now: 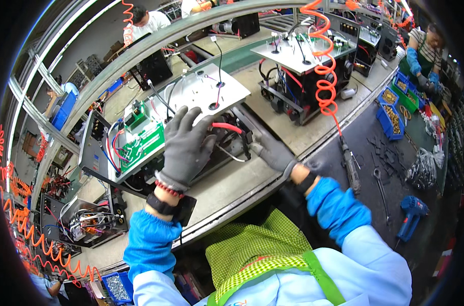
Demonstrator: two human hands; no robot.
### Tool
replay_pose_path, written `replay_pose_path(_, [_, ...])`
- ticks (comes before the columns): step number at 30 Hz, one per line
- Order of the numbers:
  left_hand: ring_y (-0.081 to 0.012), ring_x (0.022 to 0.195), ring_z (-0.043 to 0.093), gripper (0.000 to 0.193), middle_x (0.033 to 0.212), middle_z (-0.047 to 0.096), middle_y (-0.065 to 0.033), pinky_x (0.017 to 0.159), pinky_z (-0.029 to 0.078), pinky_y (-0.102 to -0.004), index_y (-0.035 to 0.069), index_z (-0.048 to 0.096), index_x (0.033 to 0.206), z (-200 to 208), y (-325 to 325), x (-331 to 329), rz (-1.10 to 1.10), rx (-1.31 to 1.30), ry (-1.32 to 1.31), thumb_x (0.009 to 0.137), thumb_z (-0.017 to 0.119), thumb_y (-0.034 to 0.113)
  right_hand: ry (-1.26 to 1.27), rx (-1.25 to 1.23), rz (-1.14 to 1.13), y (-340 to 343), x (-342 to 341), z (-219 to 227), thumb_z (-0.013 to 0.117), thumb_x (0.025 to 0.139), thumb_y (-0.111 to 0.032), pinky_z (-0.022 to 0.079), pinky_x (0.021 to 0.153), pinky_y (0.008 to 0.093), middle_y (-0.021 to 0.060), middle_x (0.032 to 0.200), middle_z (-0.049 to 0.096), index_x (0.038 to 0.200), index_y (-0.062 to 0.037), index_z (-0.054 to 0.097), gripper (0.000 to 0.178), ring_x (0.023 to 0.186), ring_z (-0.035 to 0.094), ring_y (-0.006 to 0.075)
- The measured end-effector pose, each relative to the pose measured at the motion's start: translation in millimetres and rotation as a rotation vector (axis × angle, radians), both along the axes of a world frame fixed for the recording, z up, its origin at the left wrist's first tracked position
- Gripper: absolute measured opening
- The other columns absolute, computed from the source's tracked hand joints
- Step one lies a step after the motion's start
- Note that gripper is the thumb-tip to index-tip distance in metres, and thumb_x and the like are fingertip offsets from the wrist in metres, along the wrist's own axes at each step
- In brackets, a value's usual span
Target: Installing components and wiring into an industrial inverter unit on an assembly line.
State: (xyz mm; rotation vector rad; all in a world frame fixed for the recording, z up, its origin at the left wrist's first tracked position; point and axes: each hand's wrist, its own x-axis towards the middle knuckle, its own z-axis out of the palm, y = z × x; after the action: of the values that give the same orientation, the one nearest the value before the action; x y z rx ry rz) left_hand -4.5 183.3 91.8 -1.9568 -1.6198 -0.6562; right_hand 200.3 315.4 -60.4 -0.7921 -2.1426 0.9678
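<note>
My left hand [187,147], in a grey glove, lies over the near edge of a white panel [231,91] with its fingers stretched out. The panel tops an open machine with a green circuit board [146,144] and loose wires. A thick red cable [227,126] runs from beside my left thumb toward a black part [246,145] at the machine's right end. My right hand [275,154], also gloved, is closed at that black part; its fingertips are partly hidden, so what they pinch cannot be made out. A thin white wire [230,154] curves between my hands.
A second machine [306,61] stands farther right on the line. An orange coiled hose [324,86] hangs down to a power screwdriver [350,166]. On the dark table lie a wrench [381,191], a blue heat gun [411,217] and blue parts bins [390,122]. A co-worker [425,56] stands far right.
</note>
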Motion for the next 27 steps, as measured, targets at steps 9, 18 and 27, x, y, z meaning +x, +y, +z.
replay_pose_path(9, [-0.0405, 0.125, 0.046, 0.029, 0.135, 0.051, -0.0155, 0.101, 0.037, -0.0529, 0.019, 0.069, 0.107, -2, 43, -42, -0.105, -0.348, 0.009, 0.082, 0.067, 0.034, 0.755, -0.75, -0.067, -42, -86, -26, 0.039, 0.102, -0.051, 0.044, 0.073, 0.0266, 0.0011, 0.085, 0.063, 0.098, -0.0078, 0.067, 0.051, 0.076, 0.055, 0.0096])
replay_pose_path(18, [-0.0375, 0.12, 0.051, 0.03, 0.134, 0.052, -0.0174, 0.1, 0.042, -0.0444, 0.011, 0.066, 0.113, 1, 48, -50, -0.22, -0.379, -0.135, 0.088, 0.062, 0.027, 1.104, -1.036, -0.098, 27, -108, 24, 0.051, 0.099, -0.033, 0.04, 0.058, 0.0218, -0.0032, 0.071, 0.056, 0.085, -0.0113, 0.062, 0.028, 0.063, 0.049, 0.0069])
replay_pose_path(27, [-0.0415, 0.123, 0.05, 0.06, 0.134, 0.051, -0.0215, 0.101, 0.044, -0.0444, 0.007, 0.054, 0.129, -2, 54, -44, -0.052, -0.257, -0.31, 0.076, 0.075, 0.025, 1.385, -1.268, 0.435, 57, -133, 18, 0.043, 0.098, -0.037, 0.048, 0.096, 0.0414, 0.0079, 0.116, 0.064, 0.124, -0.007, 0.058, 0.043, 0.107, 0.061, 0.0241])
